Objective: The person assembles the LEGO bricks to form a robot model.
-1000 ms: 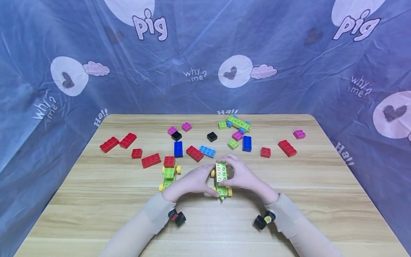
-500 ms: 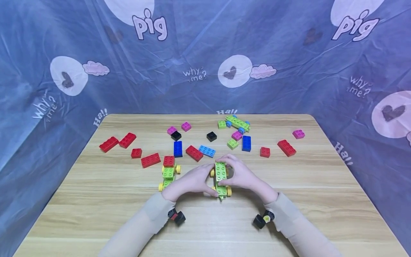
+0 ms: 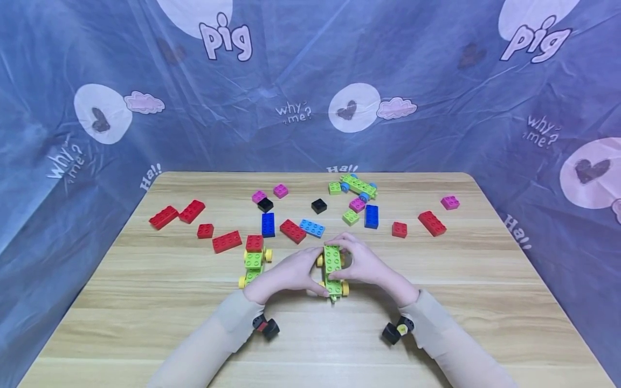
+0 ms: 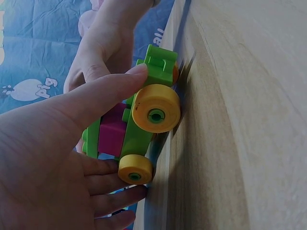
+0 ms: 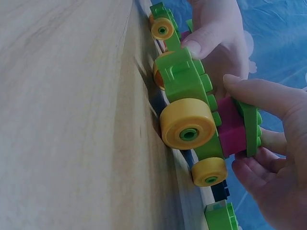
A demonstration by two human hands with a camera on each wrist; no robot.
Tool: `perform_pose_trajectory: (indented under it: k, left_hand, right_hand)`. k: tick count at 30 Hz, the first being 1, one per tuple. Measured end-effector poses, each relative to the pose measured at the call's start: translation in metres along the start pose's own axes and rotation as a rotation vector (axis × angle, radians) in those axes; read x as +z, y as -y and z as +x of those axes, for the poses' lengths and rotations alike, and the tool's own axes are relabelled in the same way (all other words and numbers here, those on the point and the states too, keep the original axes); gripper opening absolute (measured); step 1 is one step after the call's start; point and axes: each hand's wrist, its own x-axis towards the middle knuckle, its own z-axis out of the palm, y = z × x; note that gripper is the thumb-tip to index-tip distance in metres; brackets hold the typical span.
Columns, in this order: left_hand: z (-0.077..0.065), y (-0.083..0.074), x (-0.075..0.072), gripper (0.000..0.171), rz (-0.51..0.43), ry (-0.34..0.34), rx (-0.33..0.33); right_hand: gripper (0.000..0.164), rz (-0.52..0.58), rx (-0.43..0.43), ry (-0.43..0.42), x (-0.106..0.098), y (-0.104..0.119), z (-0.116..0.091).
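A green toy car base [image 3: 333, 289] with yellow wheels stands on the table before me. On it sits a magenta brick [image 5: 230, 122], topped by a long, thin green studded plate [image 3: 332, 260]. My left hand [image 3: 289, 274] holds the base from the left; its thumb presses the near end and its fingers reach along the wheels [image 4: 135, 169]. From the other side my right hand [image 3: 367, 265] grips the green plate lengthwise between thumb and fingers. To the left stands a second yellow-wheeled car [image 3: 253, 276], carrying a green piece and a red brick [image 3: 254, 243].
Loose bricks lie across the back half: several red ones [image 3: 226, 241], blue ones [image 3: 371, 216], a light blue one [image 3: 312, 228], and black ones [image 3: 318, 206]. A green car base [image 3: 358, 186] with blue wheels lies at the far edge. A patterned blue cloth [image 3: 310, 145] hangs behind the table.
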Motion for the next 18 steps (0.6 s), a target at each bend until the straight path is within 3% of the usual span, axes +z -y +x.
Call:
perform_pose_trajectory:
  k: [18]
  left_hand:
    - [-0.0006,-0.0007,-0.0005,0.109,-0.006,0.001,-0.003]
  right_hand:
    - [0.071,-0.014,0.036,0.005,0.0008,0.0053,-0.0008]
